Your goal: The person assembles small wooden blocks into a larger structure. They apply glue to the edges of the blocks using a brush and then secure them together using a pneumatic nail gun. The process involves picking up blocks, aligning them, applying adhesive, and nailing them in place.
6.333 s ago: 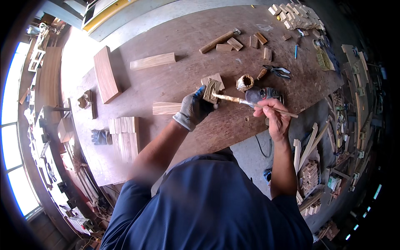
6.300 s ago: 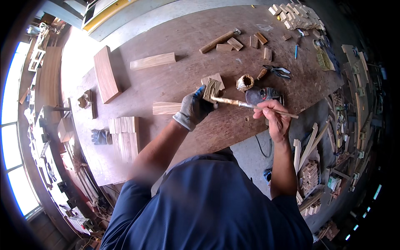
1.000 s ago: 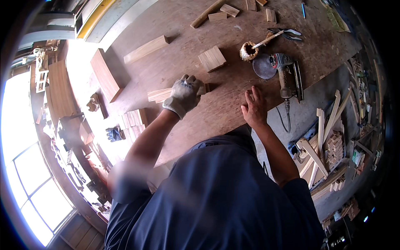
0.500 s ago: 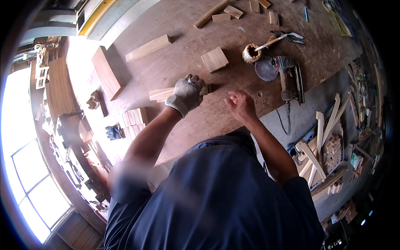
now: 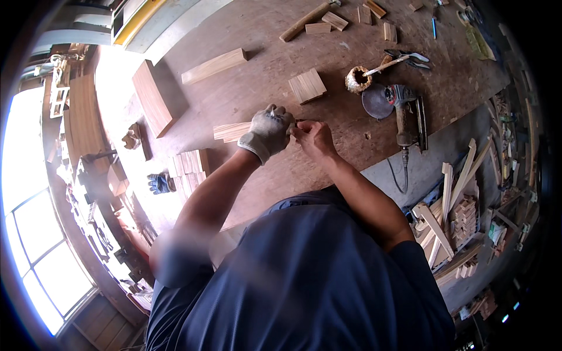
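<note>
My left hand (image 5: 268,130), in a grey work glove, is closed around a striped wooden block (image 5: 229,131) low over the workbench. One end of the block sticks out to the left of the glove; the rest is covered by the hand. My bare right hand (image 5: 315,140) meets the glove's fingers at the block's other end. Its fingertips are pinched together, and what lies between them is hidden. Just beyond my hands lies a squarish glued-up wood block (image 5: 307,86).
To the right sit a crusted pot (image 5: 357,79) with a stick in it, pliers (image 5: 418,59) and a disc power tool (image 5: 403,117) with a cord. Wooden boards (image 5: 153,100) lie left, offcuts (image 5: 335,21) at the back. A blue glove (image 5: 158,183) rests near stacked blocks (image 5: 188,171).
My right hand has moved left from a spot apart on the bench to the block's end, its fingers now pinched. My left hand keeps its grip on the block.
</note>
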Demonstrator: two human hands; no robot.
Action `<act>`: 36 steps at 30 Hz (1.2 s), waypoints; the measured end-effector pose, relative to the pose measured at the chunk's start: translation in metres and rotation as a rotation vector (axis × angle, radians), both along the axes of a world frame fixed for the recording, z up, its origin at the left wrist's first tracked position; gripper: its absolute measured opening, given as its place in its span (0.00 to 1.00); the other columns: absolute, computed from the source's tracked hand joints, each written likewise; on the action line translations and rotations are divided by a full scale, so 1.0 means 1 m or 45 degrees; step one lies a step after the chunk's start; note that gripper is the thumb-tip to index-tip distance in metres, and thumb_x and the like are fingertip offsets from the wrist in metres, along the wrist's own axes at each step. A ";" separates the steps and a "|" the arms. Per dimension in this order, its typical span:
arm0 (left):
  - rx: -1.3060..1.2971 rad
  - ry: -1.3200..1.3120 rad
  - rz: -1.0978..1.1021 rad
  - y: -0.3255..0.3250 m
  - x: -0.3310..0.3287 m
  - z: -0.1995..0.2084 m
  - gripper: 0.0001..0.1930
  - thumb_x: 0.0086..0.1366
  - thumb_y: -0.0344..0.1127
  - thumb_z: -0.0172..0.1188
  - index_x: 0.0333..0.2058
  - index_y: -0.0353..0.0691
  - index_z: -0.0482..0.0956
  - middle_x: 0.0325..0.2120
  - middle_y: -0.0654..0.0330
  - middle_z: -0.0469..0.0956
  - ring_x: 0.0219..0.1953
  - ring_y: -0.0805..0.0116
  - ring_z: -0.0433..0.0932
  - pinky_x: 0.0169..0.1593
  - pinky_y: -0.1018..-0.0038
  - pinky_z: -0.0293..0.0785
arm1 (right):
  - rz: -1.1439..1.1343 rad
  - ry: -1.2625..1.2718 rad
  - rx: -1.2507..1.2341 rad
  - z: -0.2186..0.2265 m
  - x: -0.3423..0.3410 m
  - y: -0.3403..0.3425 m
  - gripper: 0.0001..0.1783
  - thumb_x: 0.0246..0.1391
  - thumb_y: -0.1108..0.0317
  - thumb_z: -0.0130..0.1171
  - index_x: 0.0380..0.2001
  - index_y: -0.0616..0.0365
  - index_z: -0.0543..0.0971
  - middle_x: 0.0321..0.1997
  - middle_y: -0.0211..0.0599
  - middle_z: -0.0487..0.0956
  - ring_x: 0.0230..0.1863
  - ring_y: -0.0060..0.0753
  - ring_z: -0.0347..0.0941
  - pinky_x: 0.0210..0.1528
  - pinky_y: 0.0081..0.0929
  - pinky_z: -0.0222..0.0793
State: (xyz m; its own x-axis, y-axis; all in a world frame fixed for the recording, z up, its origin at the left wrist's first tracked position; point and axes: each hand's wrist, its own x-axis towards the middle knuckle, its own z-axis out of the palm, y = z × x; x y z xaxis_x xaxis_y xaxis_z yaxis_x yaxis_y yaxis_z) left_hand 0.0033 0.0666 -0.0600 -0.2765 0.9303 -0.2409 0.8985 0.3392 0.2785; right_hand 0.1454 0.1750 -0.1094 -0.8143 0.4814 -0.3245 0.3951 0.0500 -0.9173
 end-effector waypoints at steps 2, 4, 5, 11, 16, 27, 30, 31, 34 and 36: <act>0.036 0.010 -0.021 0.000 0.000 -0.003 0.09 0.61 0.39 0.62 0.38 0.47 0.85 0.37 0.56 0.82 0.43 0.49 0.80 0.48 0.55 0.79 | -0.054 0.001 -0.149 0.004 0.001 -0.002 0.18 0.63 0.61 0.65 0.22 0.61 0.83 0.18 0.39 0.80 0.21 0.30 0.77 0.27 0.37 0.70; 0.195 0.086 -0.027 -0.009 -0.002 -0.020 0.08 0.60 0.39 0.62 0.37 0.47 0.85 0.36 0.55 0.82 0.41 0.48 0.80 0.47 0.54 0.78 | -0.094 0.010 -0.326 -0.002 0.002 -0.001 0.18 0.63 0.62 0.64 0.23 0.62 0.83 0.18 0.37 0.80 0.21 0.27 0.77 0.26 0.36 0.70; 0.288 0.115 -0.041 -0.011 -0.003 -0.029 0.08 0.60 0.39 0.62 0.36 0.47 0.85 0.35 0.55 0.82 0.40 0.48 0.80 0.46 0.54 0.78 | -0.087 -0.002 -0.318 -0.008 0.003 -0.001 0.17 0.65 0.62 0.64 0.25 0.62 0.83 0.20 0.34 0.81 0.22 0.23 0.76 0.27 0.31 0.70; 0.414 0.224 -0.158 -0.002 0.000 -0.016 0.10 0.56 0.39 0.64 0.36 0.46 0.85 0.35 0.54 0.82 0.39 0.46 0.81 0.45 0.51 0.78 | -0.179 -0.054 -0.211 0.010 0.016 0.018 0.15 0.66 0.60 0.67 0.36 0.64 0.85 0.27 0.30 0.83 0.28 0.17 0.77 0.30 0.22 0.72; 0.443 0.189 -0.034 -0.018 -0.004 -0.026 0.11 0.55 0.37 0.65 0.39 0.45 0.83 0.38 0.52 0.82 0.42 0.45 0.80 0.45 0.51 0.79 | -0.354 0.016 0.283 0.026 0.055 0.087 0.17 0.64 0.58 0.70 0.34 0.64 0.84 0.26 0.31 0.82 0.31 0.20 0.78 0.33 0.27 0.75; 0.171 0.182 -0.047 -0.008 0.002 -0.016 0.16 0.52 0.34 0.65 0.42 0.41 0.84 0.40 0.51 0.83 0.47 0.45 0.79 0.49 0.52 0.80 | -0.404 -0.941 0.871 0.009 0.119 0.214 0.43 0.53 0.53 0.74 0.68 0.55 0.70 0.61 0.54 0.79 0.64 0.59 0.75 0.68 0.53 0.68; 0.222 0.116 -0.036 -0.008 0.002 -0.012 0.18 0.51 0.34 0.66 0.43 0.39 0.84 0.41 0.49 0.82 0.47 0.44 0.79 0.50 0.52 0.80 | -0.426 -0.953 0.961 -0.021 0.121 0.213 0.43 0.54 0.56 0.72 0.68 0.56 0.66 0.61 0.57 0.79 0.61 0.61 0.77 0.62 0.55 0.73; 0.247 0.040 -0.023 -0.006 0.002 -0.006 0.19 0.51 0.34 0.66 0.44 0.38 0.84 0.41 0.49 0.82 0.47 0.44 0.79 0.50 0.52 0.80 | -0.447 -0.944 0.887 -0.024 0.122 0.214 0.43 0.54 0.56 0.72 0.68 0.56 0.65 0.61 0.57 0.79 0.61 0.61 0.77 0.62 0.55 0.73; 0.181 0.045 -0.029 -0.003 0.001 -0.005 0.20 0.50 0.34 0.67 0.44 0.38 0.83 0.41 0.48 0.82 0.47 0.44 0.79 0.50 0.52 0.80 | -0.493 -0.904 0.737 -0.018 0.116 0.216 0.40 0.55 0.59 0.69 0.68 0.58 0.65 0.61 0.59 0.78 0.61 0.64 0.76 0.63 0.56 0.72; 0.158 0.034 -0.034 0.001 0.004 0.000 0.19 0.50 0.34 0.67 0.43 0.38 0.83 0.41 0.48 0.82 0.47 0.43 0.79 0.50 0.51 0.80 | -0.513 -0.827 0.853 -0.028 0.126 0.218 0.40 0.54 0.59 0.68 0.68 0.57 0.66 0.61 0.60 0.78 0.61 0.65 0.76 0.63 0.56 0.72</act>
